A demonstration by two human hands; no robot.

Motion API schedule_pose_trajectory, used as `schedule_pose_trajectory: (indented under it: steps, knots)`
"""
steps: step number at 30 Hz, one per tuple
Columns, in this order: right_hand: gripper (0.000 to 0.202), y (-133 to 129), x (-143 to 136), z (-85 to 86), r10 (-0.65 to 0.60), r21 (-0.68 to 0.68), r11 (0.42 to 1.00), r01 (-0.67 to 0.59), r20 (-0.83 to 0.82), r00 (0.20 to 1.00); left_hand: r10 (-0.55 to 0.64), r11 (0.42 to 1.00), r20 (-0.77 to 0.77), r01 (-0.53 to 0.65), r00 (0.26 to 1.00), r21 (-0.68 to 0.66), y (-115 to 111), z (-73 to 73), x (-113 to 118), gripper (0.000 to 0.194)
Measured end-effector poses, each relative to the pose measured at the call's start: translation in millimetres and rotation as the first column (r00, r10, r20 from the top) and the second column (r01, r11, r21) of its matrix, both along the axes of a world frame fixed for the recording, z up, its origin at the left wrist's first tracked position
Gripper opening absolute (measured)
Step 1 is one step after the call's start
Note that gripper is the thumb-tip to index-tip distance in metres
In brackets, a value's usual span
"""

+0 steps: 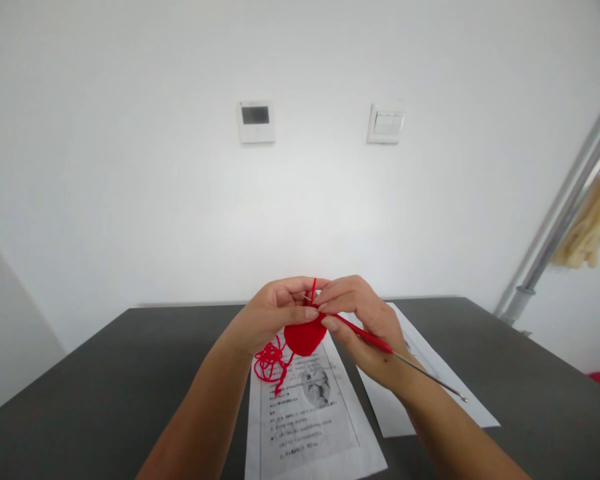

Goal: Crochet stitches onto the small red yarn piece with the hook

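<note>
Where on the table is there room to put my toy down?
The dark table is bare left of the left hand, out to its left edge. Bare too at the far right, beyond the second sheet. The middle is crowded: printed sheet, loose red yarn, both hands working.

At frame centre, a bright red crocheted yarn piece and loose red yarn tangle. The crochet hook is red-handled with a silver shaft. White printed paper sheets carry black text on the dark grey tabletop.
</note>
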State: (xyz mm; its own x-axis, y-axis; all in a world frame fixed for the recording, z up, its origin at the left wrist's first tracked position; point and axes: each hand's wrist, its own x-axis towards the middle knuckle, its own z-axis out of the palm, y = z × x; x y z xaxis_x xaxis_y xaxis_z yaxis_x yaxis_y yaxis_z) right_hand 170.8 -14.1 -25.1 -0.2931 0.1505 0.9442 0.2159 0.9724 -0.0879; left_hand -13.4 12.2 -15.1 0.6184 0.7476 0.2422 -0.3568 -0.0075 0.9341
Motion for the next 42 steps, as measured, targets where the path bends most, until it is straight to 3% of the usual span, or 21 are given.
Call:
schedule_pose_trajectory:
  steps: [4, 8, 13, 17, 25, 36, 42]
  knots:
    - [0.009, 3, 4, 0.5, 0.006, 0.000, 1.000, -0.006, -0.002, 1.000, 0.095, 0.995, -0.009, -0.095, 0.995, 0.024, -3, 1.4, 2, 0.045]
    - [0.014, 3, 7, -2.3, 0.104, -0.117, 0.987, -0.111, -0.065, 0.993, 0.094, 0.995, 0.036, -0.095, 0.995, 0.009, -6, 4.3, -2, 0.042]
    - [0.020, 0, 6, -6.6, 0.247, -0.281, 0.906, -0.318, -0.259, 0.934, 0.034, 0.997, 0.190, -0.047, 0.981, 0.065, -7, 5.7, -4, 0.036]
    - [0.015, -5, 3, -5.2, 0.275, -0.347, 0.847, -0.403, -0.363, 0.890, -0.023, 0.999, 0.222, 0.013, 0.975, 0.050, -7, 5.0, -3, 0.035]
    - [0.013, -3, 3, -5.5, 0.336, -0.245, 0.869, -0.429, -0.344, 0.877, -0.044, 0.997, 0.161, 0.053, 0.986, -0.055, -12, 11.4, -3, 0.032]
    - [0.022, 1, 13, -2.0, 0.373, -0.215, 0.885, -0.413, -0.204, 0.905, -0.131, 0.990, 0.125, 0.136, 0.983, -0.033, -3, 5.2, -5, 0.031]
    - [0.017, -4, 2, -6.4, 0.331, -0.171, 0.903, -0.393, -0.304, 0.893, -0.150, 0.988, 0.083, 0.153, 0.985, -0.028, -6, 8.0, -6, 0.035]
